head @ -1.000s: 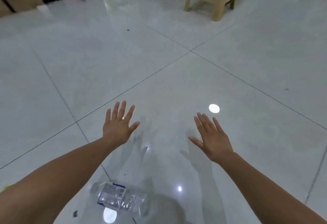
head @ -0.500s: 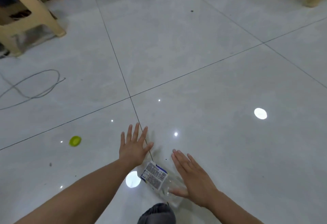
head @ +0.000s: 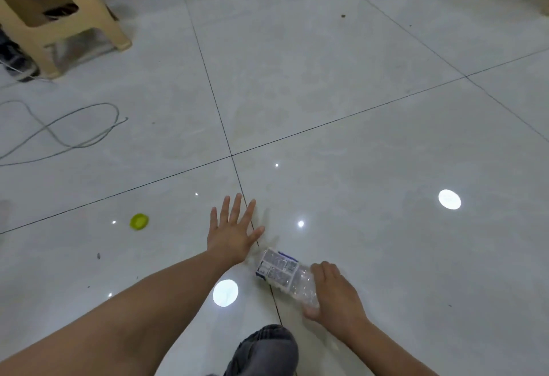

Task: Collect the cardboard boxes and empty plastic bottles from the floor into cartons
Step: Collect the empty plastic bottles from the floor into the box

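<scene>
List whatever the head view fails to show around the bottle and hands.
Head view, all four:
- Clear plastic bottle: neck end hidden under the gripping right hand; cap unknowable.
- Its white and blue label: print too small to read.
- Yellow-green round thing on the floor: too small to identify.
- Beige plastic stool: cut off by the top-left edge.

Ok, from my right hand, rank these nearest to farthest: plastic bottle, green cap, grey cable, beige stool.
1. plastic bottle, gripped by the right hand.
2. green cap, to the left.
3. grey cable, far left.
4. beige stool, top left.
</scene>
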Demonstrator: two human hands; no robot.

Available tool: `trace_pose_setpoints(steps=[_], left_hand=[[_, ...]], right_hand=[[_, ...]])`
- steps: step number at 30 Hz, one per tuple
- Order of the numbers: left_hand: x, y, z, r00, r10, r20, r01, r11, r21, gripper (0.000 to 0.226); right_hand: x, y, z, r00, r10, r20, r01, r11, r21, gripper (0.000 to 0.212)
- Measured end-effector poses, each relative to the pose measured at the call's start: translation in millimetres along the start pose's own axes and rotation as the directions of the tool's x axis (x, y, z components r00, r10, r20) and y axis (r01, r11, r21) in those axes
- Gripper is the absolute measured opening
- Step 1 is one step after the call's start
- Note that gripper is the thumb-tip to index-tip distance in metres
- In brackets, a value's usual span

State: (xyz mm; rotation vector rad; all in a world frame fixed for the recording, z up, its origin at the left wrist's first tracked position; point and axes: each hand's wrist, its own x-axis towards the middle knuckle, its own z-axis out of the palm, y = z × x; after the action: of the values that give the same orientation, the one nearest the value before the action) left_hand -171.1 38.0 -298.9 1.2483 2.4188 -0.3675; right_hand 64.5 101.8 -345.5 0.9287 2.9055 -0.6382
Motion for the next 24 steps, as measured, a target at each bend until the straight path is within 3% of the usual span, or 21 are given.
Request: trace_pose_setpoints(steps=[3, 7, 16, 20, 24], left_hand=[[-4, -14, -5, 0.999, -0.035, -0.031, 0.034, 0.999, -0.019, 0.106], [-7, -21, -10, 0.994, -0.099, -0.044, 0.095, 0.993, -0.075, 0.068], [9, 69, -21, 0.986, 0.144, -0.083, -0.147, 0.989, -0.035, 0.066], [12, 138, -27, 0.947, 0.309, -0.086, -0.306, 0.951, 0.039, 0.065], [4, 217, -34, 0.868, 0.492, -0.064, -0.483, 0.868, 0.114, 0.065]], right_hand=[[13, 6, -3, 0.997, 0.070, -0.041, -0.070, 0.997, -0.013, 0.069], [29, 14, -12, 0.941, 0.337, 0.002, -0.335, 0.934, 0.123, 0.059], [-27, 65, -33, 0.806, 0.586, -0.082, -0.536, 0.782, 0.318, 0.037], [-81, 99, -41, 0.639, 0.761, -0.112, -0.679, 0.627, 0.382, 0.039], [-151, 126, -58, 0.376, 0.916, -0.142, -0.768, 0.394, 0.504, 0.039]])
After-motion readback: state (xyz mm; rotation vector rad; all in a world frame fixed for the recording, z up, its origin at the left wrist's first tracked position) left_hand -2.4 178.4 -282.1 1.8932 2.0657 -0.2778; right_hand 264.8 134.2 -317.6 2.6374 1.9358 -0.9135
